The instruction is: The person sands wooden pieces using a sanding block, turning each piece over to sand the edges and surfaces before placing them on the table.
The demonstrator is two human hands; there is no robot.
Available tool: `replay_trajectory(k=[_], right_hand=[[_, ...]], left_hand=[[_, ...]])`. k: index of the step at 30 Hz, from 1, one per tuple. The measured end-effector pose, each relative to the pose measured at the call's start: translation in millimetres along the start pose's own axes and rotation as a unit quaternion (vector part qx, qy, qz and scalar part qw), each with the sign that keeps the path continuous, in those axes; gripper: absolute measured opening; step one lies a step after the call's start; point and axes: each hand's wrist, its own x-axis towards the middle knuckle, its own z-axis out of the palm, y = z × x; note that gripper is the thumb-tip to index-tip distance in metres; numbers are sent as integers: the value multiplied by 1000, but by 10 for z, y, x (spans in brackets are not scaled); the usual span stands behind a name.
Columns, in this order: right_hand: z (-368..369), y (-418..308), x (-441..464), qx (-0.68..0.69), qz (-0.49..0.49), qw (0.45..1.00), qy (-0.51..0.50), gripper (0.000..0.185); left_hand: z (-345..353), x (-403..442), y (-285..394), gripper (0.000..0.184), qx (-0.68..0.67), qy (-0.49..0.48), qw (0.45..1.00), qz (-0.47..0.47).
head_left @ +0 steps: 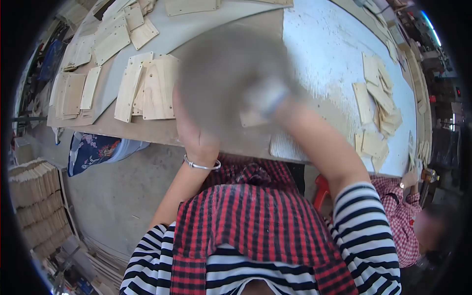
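A large blurred grey-brown patch covers the middle of the view and hides most of both hands. My left hand [189, 120] shows only its edge and wrist, with a silver bangle below it, beside flat wooden pieces [160, 88] with small holes. Its fingers are hidden. Further right, my right hand [268, 98] is smeared and looks whitish, perhaps gloved, with a bluish band at the wrist. I cannot tell what either hand holds. Just left of the right wrist, a pale flat piece [252, 119] shows under the blur near the table's front edge.
More wooden pieces lie in piles at the left [113, 42] and right [381, 98] of the table [319, 29]. Another person [400, 216] in a checked top sits at the right by a red stool [322, 189]. Stacked wood [39, 196] stands on the left.
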Motion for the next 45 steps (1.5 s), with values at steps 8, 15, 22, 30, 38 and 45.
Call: replay_trajectory(k=[8,15,22,30,38,45], right_hand=[[-11,511,-69,196,243,942,126,26],[-208,470,-582,333,337,881,5,46],[4,421,-225,131,128,979,-94,43],[419,451,-66,-123,-68,989,-34,25],[-27,64,-188,85,191,973,-101,25],[125,94,-200,19,130,989,-74,24]], left_hand=[[321,45,20,61,314,-100,936,122],[168,-41,-179,63,327,-185,917,134],[129,-59,-106,65,260,-136,947,130],[114,-21,-81,61,260,-149,950,87],[119,21,-19,59,252,-121,955,99],[112,30,-27,57,223,-136,964,58]])
